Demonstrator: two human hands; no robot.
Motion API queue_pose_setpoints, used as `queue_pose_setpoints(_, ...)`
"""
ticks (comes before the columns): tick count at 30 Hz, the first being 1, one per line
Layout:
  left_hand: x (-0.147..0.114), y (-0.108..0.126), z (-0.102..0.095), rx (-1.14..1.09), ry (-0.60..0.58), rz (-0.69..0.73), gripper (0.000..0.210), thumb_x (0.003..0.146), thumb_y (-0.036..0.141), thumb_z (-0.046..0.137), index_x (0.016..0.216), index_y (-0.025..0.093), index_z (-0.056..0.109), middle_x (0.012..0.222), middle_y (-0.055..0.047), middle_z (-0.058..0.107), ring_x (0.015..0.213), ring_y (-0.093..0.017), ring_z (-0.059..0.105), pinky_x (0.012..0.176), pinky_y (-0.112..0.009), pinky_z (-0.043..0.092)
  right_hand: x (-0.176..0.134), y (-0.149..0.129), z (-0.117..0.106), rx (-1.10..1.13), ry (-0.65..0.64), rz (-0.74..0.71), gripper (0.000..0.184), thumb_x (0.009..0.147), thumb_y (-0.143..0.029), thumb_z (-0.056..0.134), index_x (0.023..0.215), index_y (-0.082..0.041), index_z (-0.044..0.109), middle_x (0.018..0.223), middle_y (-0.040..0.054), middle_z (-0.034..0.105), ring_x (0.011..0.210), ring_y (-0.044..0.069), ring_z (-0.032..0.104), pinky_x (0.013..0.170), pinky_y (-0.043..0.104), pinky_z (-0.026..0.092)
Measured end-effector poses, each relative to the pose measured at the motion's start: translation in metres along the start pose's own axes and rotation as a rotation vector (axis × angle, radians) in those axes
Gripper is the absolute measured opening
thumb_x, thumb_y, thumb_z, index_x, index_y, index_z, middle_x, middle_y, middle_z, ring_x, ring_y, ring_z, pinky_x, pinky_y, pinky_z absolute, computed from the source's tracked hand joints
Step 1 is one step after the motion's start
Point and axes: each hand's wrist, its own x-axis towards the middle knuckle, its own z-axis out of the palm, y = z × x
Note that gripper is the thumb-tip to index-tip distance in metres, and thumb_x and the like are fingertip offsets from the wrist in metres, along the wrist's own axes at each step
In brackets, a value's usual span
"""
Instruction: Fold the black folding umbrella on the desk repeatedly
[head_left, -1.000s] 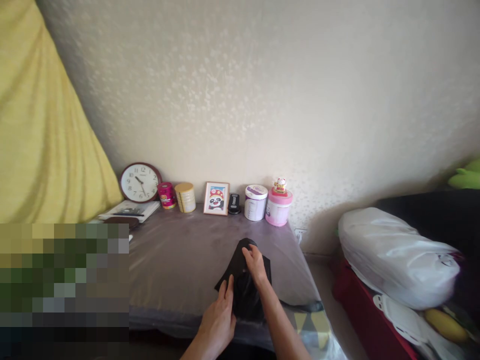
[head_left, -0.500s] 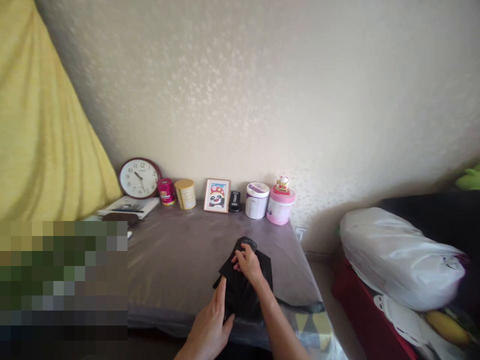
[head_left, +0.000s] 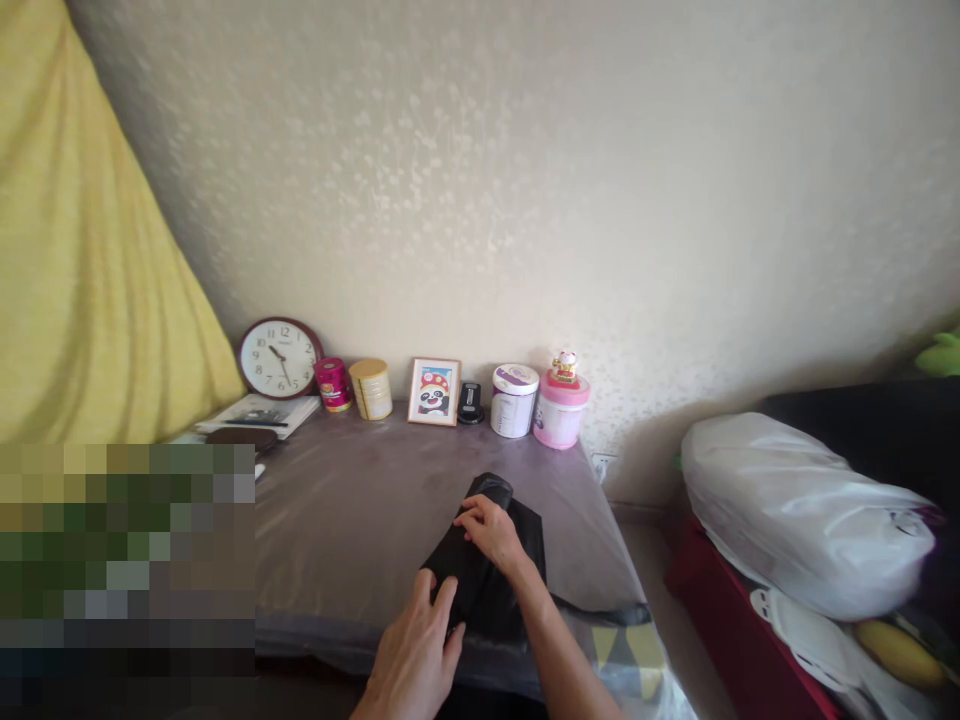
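A black folded piece of thin, slightly shiny fabric (head_left: 480, 590) lies at the front of the covered table, one rounded end pointing away from me and a pointed corner out to the right. Its exact kind I cannot make out. My left hand (head_left: 420, 635) grips the fabric's near left edge, fingers bent over it and thumb to the right. My right hand (head_left: 491, 530) lies across the upper part, thumb and fingertips closed together on a fold. My right forearm hides some of the fabric's right side.
Along the wall stand a clock (head_left: 280, 357), a pink can (head_left: 333, 384), a yellow-lidded can (head_left: 371, 390), a panda picture frame (head_left: 434, 391) and two tubs, a white one (head_left: 514, 405) and a pink one (head_left: 561, 415). A white plastic bag (head_left: 795, 515) sits right of the table (head_left: 345, 520).
My left hand's fingers have gone from straight to bent over the fabric's left edge. My right hand has shifted slightly left and nearer to me. The left flap now lies lower.
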Motion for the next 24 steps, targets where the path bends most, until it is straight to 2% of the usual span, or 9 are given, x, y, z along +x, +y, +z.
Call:
queue_pose_setpoints(2, 0.004, 0.002, -0.001, 0.008, 0.108, 0.038, 0.039, 0.084, 0.028, 0.040, 0.121, 0.018, 0.048, 0.128, -0.014, 0.046, 0.112, -0.026, 0.053, 0.093, -0.037, 0.044, 0.000, -0.001, 0.000, -0.030, -0.004, -0.009, 0.024, 0.072, -0.012, 0.046, 0.091, -0.021, 0.057, 0.076, -0.0034, 0.073, 0.051, 0.010, 0.062, 0.055, 0.020, 0.046)
queue_pose_setpoints(4, 0.010, 0.006, 0.002, -0.006, 0.173, 0.090, 0.042, 0.081, 0.029, 0.045, 0.122, 0.019, 0.047, 0.131, -0.012, 0.044, 0.121, -0.028, 0.045, 0.101, -0.042, 0.037, 0.000, -0.003, 0.000, -0.081, -0.001, -0.016, 0.026, 0.072, -0.011, 0.046, 0.092, -0.022, 0.059, 0.075, -0.0043, 0.073, 0.052, 0.010, 0.063, 0.056, 0.020, 0.046)
queue_pose_setpoints(7, 0.020, 0.008, 0.018, -0.049, 0.138, 0.109, 0.060, 0.075, 0.025, 0.049, 0.132, 0.019, 0.033, 0.141, -0.013, 0.034, 0.126, -0.030, 0.038, 0.103, -0.047, 0.035, -0.002, -0.009, 0.000, -0.181, 0.028, -0.053, 0.029, 0.071, -0.009, 0.047, 0.092, -0.024, 0.061, 0.075, -0.0049, 0.073, 0.063, 0.012, 0.066, 0.060, 0.021, 0.046)
queue_pose_setpoints(9, 0.024, 0.006, 0.032, -0.082, 0.103, 0.097, 0.067, 0.074, 0.018, 0.045, 0.137, 0.015, 0.022, 0.145, -0.016, 0.026, 0.129, -0.030, 0.035, 0.102, -0.045, 0.036, -0.008, -0.012, 0.000, -0.232, 0.044, -0.098, 0.028, 0.073, -0.010, 0.049, 0.090, -0.026, 0.064, 0.075, -0.0046, 0.072, 0.070, 0.013, 0.066, 0.063, 0.022, 0.046)
queue_pose_setpoints(13, 0.026, -0.001, 0.053, -0.145, 0.154, 0.131, 0.066, 0.078, 0.011, 0.033, 0.140, 0.014, 0.009, 0.148, -0.016, 0.021, 0.134, -0.026, 0.026, 0.105, -0.043, 0.034, -0.024, -0.010, 0.001, -0.310, 0.092, -0.341, 0.019, 0.083, -0.021, 0.051, 0.088, -0.028, 0.068, 0.084, -0.0018, 0.072, 0.082, 0.015, 0.063, 0.076, 0.026, 0.047)
queue_pose_setpoints(16, 0.025, -0.001, 0.054, -0.162, 0.145, 0.139, 0.070, 0.077, 0.008, 0.032, 0.141, 0.013, 0.002, 0.148, -0.016, 0.019, 0.135, -0.025, 0.024, 0.106, -0.043, 0.032, -0.028, 0.001, -0.001, -0.344, 0.106, -0.506, 0.022, 0.088, -0.024, 0.047, 0.086, -0.027, 0.068, 0.094, -0.0005, 0.071, 0.100, 0.017, 0.058, 0.094, 0.033, 0.039)
queue_pose_setpoints(20, 0.025, 0.003, 0.047, -0.145, 0.060, 0.086, 0.068, 0.077, 0.007, 0.031, 0.141, 0.008, 0.008, 0.148, -0.018, 0.019, 0.134, -0.025, 0.025, 0.107, -0.041, 0.031, -0.006, 0.022, -0.006, -0.417, 0.137, -0.486, 0.024, 0.090, -0.023, 0.044, 0.091, -0.026, 0.068, 0.106, 0.0021, 0.068, 0.117, 0.020, 0.048, 0.104, 0.046, 0.025)
queue_pose_setpoints(24, 0.026, 0.006, 0.043, -0.148, 0.014, 0.051, 0.068, 0.076, 0.006, 0.031, 0.141, 0.007, 0.009, 0.149, -0.018, 0.017, 0.134, -0.025, 0.025, 0.107, -0.040, 0.030, 0.029, 0.038, -0.013, -0.476, 0.173, -0.405, 0.027, 0.091, -0.022, 0.040, 0.097, -0.025, 0.067, 0.113, 0.0038, 0.065, 0.121, 0.022, 0.046, 0.103, 0.048, 0.025)
